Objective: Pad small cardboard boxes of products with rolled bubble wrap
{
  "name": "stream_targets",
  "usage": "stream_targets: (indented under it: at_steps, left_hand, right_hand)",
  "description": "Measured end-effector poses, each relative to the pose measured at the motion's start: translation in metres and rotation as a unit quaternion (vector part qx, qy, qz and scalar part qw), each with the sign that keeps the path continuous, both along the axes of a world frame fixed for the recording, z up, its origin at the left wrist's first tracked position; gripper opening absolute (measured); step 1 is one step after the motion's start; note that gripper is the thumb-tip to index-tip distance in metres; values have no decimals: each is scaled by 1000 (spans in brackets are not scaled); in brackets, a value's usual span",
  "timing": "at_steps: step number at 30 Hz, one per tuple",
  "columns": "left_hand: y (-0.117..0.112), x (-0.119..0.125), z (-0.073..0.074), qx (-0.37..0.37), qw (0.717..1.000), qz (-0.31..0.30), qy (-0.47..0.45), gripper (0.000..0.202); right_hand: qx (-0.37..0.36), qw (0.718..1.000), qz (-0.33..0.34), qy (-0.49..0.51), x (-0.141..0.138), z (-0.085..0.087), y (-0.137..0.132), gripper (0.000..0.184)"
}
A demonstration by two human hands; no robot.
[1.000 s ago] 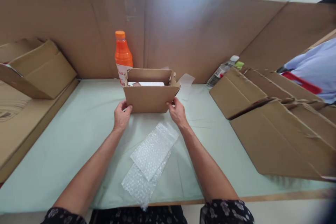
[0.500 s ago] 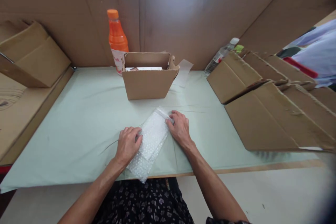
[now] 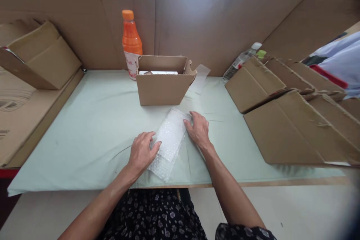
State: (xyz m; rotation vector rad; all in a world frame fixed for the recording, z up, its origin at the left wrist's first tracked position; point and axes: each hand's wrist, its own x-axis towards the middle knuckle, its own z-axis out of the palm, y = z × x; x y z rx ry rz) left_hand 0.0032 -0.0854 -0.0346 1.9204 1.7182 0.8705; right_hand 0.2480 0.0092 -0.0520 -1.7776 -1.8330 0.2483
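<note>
A clear bubble wrap bag (image 3: 170,138) lies slanted on the pale green cloth near the table's front edge. A flat white shape shows through its upper part; I cannot make out what it is. My left hand (image 3: 142,152) rests at the bag's left edge, thumb and forefinger apart, with the thumb tip over the plastic. At the upper right corner, my right hand (image 3: 198,129) has the bag's edge between thumb and fingers. Just beyond the bag stands an open cardboard box (image 3: 161,90) with something white inside.
An orange bottle (image 3: 132,45) stands behind the box, beside a loose white sheet (image 3: 201,77). Several open cartons (image 3: 289,127) crowd the right side, with a clear bottle (image 3: 239,62) behind them. Another carton (image 3: 53,56) sits on a larger box (image 3: 25,120) at left. Cardboard walls the back.
The bag has slid away from the table's front edge and no longer hangs over it. My left thumb and forefinger are spread wider. The whole view has shifted slightly.
</note>
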Motion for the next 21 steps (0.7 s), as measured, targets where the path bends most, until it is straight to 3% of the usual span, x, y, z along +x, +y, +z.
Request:
stream_targets:
  at_steps: [4,8,14,21]
  left_hand:
    - [-39,-10,7,25,992,-74,95,27]
    - [-70,-12,11,-2,972,-163,169,12]
    - [-99,-14,13,-14,962,-174,209,8]
    - [-107,-19,11,-46,970,-162,175,12]
  right_hand:
    - [-9,1000,14,-25,6,-8,2,29]
    - [-11,999,48,-24,-12,-5,0,17]
    - [-4,991,130,-23,-56,-2,-1,13]
    - [-19,988,151,-34,-46,6,18,19]
